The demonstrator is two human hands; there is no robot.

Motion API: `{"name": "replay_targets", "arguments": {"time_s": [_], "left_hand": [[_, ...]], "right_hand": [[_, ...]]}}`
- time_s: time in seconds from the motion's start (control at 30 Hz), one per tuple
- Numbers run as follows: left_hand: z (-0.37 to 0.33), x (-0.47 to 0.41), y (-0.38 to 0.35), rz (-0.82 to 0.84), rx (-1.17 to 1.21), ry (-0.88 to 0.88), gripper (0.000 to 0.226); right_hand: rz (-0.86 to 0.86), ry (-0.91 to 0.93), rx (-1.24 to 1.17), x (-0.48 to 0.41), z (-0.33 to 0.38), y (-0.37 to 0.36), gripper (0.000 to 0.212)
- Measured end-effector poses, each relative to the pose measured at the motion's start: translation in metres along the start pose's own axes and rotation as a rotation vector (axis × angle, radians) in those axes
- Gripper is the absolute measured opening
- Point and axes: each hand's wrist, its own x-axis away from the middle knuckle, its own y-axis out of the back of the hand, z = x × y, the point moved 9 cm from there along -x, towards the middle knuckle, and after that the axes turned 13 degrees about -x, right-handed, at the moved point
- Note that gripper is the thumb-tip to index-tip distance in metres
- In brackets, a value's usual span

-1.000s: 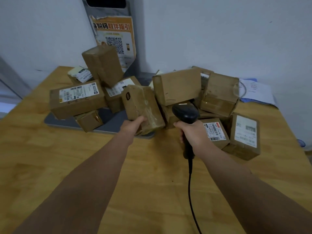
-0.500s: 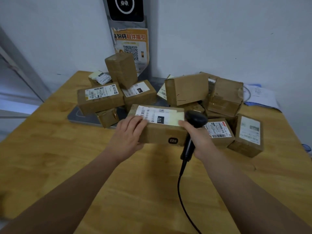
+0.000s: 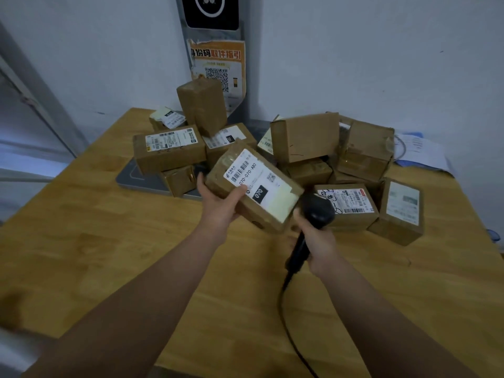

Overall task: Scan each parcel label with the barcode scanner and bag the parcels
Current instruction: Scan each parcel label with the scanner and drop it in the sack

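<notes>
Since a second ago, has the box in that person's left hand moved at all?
Yes. The held parcel has been lifted from the pile toward the person and turned label-up, so it now sits tilted beside the scanner.

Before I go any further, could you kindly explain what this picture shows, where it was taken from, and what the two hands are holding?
No machine works here: a person wears a wide-angle camera on the head, looking forward and down, so you see both bare forearms. The left hand holds a brown cardboard parcel tilted up, its white shipping label facing the camera. The right hand grips a black corded barcode scanner, its head right beside the parcel's near corner. Behind them, a pile of brown cardboard boxes lies on the light wooden table, some resting on a flat grey pad. An orange poster with a QR code hangs on the wall.
</notes>
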Motion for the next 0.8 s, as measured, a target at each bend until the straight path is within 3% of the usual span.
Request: {"name": "replay_targets", "arguments": {"time_s": [0.07,0.17,0.23,0.33,0.8], "left_hand": [[-0.015,-0.005,0.012,0.020,-0.211,-0.145,0.116],[-0.027,0.000,0.013,0.120,-0.444,-0.302,0.103],[-0.024,0.001,0.011,0.158,-0.542,-0.319,0.096],[-0.008,0.002,0.013,0.162,-0.701,-0.327,0.089],[0.001,-0.012,0.018,0.133,-0.703,-0.276,0.091]], "right_hand": [[0.003,0.026,0.226,0.001,0.008,0.008,0.031],[0.197,0.113,0.375,0.016,0.023,-0.009,0.009],[0.326,0.174,0.418,0.030,0.028,-0.026,0.020],[0.368,0.243,0.485,0.044,0.026,-0.040,0.034],[0.312,0.245,0.578,0.042,-0.001,-0.030,0.034]]}}
